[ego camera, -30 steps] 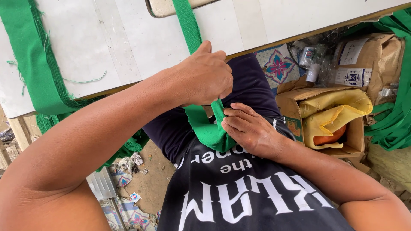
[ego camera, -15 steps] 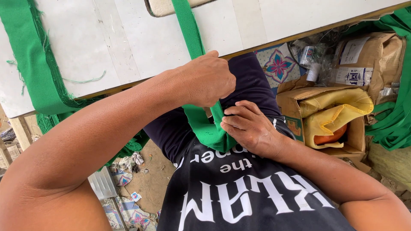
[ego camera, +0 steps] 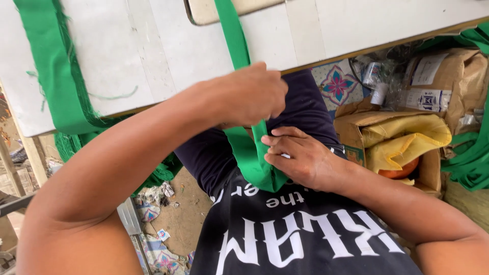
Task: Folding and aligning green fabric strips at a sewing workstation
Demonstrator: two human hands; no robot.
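A long green fabric strip (ego camera: pixel 232 35) runs from the top of the white table (ego camera: pixel 168 51) down over its front edge to my lap. My left hand (ego camera: pixel 249 94) is closed around the strip just below the table edge. My right hand (ego camera: pixel 300 158) pinches the folded lower end of the strip (ego camera: pixel 257 165) against my dark shirt. The two hands are close together, almost touching. The strip is taut between the table and my hands.
Another wide green band (ego camera: pixel 51 66) with frayed threads hangs over the table's left part. A cardboard box (ego camera: pixel 402 137) with yellow cloth stands at right beside brown paper packages (ego camera: pixel 443 76) and more green fabric (ego camera: pixel 473 158). Scraps litter the dirt floor (ego camera: pixel 173 214).
My left hand has slid slightly down and right along the strip, nearer my right hand. The right hand stays where it was.
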